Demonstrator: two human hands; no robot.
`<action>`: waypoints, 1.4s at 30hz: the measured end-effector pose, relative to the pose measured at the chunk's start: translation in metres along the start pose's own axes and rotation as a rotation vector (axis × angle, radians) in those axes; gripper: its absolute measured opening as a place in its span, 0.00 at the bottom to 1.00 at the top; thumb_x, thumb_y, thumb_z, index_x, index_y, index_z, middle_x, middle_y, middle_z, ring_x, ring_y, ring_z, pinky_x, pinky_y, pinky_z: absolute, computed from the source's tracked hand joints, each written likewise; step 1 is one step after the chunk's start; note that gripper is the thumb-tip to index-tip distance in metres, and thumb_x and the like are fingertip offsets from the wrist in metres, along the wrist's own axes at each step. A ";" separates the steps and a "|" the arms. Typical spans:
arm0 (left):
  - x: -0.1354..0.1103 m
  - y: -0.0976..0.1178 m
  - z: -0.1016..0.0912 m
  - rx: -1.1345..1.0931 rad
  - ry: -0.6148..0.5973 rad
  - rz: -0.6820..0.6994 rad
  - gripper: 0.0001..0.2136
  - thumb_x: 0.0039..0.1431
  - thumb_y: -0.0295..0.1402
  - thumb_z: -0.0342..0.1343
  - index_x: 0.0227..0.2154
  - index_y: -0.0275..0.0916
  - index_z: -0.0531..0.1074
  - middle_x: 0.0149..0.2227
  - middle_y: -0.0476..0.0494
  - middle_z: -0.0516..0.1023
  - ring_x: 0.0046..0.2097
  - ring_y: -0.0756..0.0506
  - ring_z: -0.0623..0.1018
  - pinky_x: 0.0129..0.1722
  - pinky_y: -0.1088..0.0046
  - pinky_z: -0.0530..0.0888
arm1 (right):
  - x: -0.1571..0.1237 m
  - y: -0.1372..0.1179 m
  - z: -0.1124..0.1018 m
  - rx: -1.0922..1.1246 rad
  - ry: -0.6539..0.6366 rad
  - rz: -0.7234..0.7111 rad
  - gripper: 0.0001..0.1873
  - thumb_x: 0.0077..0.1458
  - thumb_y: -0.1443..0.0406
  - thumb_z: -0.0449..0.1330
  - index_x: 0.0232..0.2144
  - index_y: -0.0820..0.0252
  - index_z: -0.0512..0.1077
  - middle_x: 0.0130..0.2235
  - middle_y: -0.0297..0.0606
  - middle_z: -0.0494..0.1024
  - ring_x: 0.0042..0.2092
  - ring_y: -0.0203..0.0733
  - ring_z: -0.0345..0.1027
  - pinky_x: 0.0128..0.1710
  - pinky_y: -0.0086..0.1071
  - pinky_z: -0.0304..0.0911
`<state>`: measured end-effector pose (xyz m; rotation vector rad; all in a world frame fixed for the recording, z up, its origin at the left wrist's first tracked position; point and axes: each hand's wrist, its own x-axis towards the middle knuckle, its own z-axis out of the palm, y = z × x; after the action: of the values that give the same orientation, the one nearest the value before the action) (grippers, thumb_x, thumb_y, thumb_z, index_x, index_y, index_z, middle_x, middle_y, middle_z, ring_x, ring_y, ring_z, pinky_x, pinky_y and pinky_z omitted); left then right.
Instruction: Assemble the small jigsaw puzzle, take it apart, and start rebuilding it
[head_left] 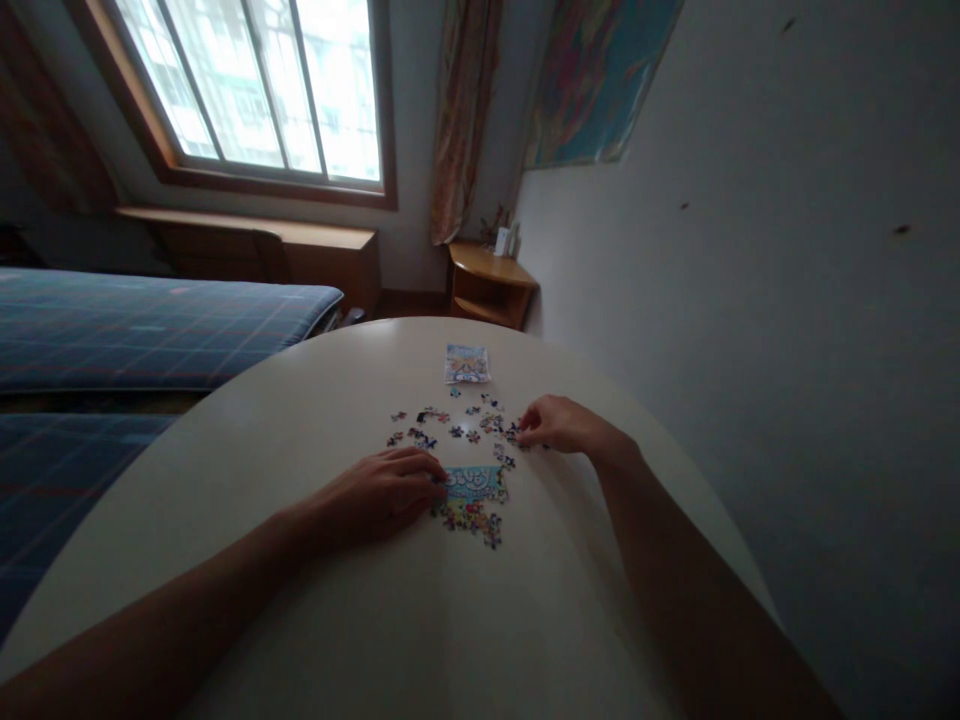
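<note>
A partly joined jigsaw puzzle point(472, 485) lies on the round white table, blue at its top and colourful with a ragged lower edge. My left hand point(394, 488) rests flat on the table, its fingertips at the puzzle's left edge. Beyond the puzzle, several loose puzzle pieces point(473, 436) are scattered. My right hand point(559, 424) reaches to the right end of these pieces, thumb and fingers bent down together on a puzzle piece point(514, 432), mostly covered by the fingertips. Farther back lies a small square picture point(467, 364) with a blue drawing.
The white table point(360, 620) has a rounded edge. To its left stands a bed with a blue plaid cover point(150, 325). A wooden corner shelf point(491, 268) stands behind it, and a white wall point(750, 300) runs along the right.
</note>
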<state>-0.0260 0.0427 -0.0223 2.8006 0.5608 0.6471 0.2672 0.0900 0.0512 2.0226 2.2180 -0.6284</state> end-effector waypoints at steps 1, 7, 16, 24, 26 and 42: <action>0.000 0.000 0.000 -0.003 -0.001 -0.005 0.10 0.66 0.27 0.51 0.45 0.41 0.74 0.49 0.42 0.76 0.51 0.44 0.75 0.53 0.63 0.74 | 0.000 0.000 0.000 -0.004 -0.001 -0.001 0.08 0.50 0.63 0.66 0.33 0.59 0.81 0.33 0.38 0.82 0.33 0.39 0.74 0.30 0.27 0.61; 0.001 0.000 0.001 -0.016 -0.007 -0.007 0.10 0.65 0.26 0.51 0.45 0.41 0.74 0.49 0.42 0.77 0.51 0.44 0.75 0.53 0.64 0.74 | 0.001 0.001 0.002 -0.025 -0.012 -0.010 0.07 0.47 0.64 0.66 0.32 0.58 0.81 0.33 0.36 0.82 0.35 0.40 0.74 0.31 0.27 0.60; 0.000 -0.001 0.001 0.004 0.007 0.007 0.11 0.65 0.27 0.51 0.46 0.42 0.74 0.49 0.40 0.76 0.50 0.44 0.76 0.52 0.64 0.74 | 0.003 0.011 -0.002 -0.054 -0.006 -0.003 0.12 0.49 0.63 0.67 0.39 0.57 0.81 0.39 0.38 0.83 0.39 0.41 0.75 0.36 0.27 0.64; -0.001 -0.001 0.001 0.002 0.032 0.012 0.11 0.65 0.27 0.51 0.45 0.42 0.75 0.48 0.41 0.77 0.48 0.45 0.76 0.49 0.65 0.76 | 0.006 0.025 -0.004 -0.146 0.137 0.155 0.11 0.54 0.63 0.64 0.41 0.56 0.80 0.46 0.45 0.81 0.46 0.49 0.75 0.41 0.35 0.66; -0.001 0.000 0.001 -0.001 0.033 0.017 0.11 0.65 0.26 0.51 0.46 0.42 0.75 0.48 0.41 0.77 0.48 0.45 0.77 0.49 0.65 0.76 | 0.007 0.028 -0.002 -0.161 0.152 0.184 0.12 0.54 0.62 0.64 0.41 0.56 0.80 0.46 0.46 0.81 0.47 0.51 0.74 0.41 0.36 0.66; 0.000 0.000 0.001 -0.018 0.006 -0.011 0.10 0.65 0.26 0.51 0.45 0.42 0.74 0.49 0.42 0.76 0.48 0.45 0.76 0.49 0.66 0.75 | 0.008 -0.001 0.010 -0.012 0.027 -0.145 0.15 0.50 0.66 0.67 0.43 0.58 0.78 0.44 0.41 0.80 0.41 0.41 0.74 0.38 0.28 0.64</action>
<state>-0.0258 0.0428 -0.0238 2.7782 0.5678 0.6547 0.2630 0.0942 0.0393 1.8886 2.3936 -0.6019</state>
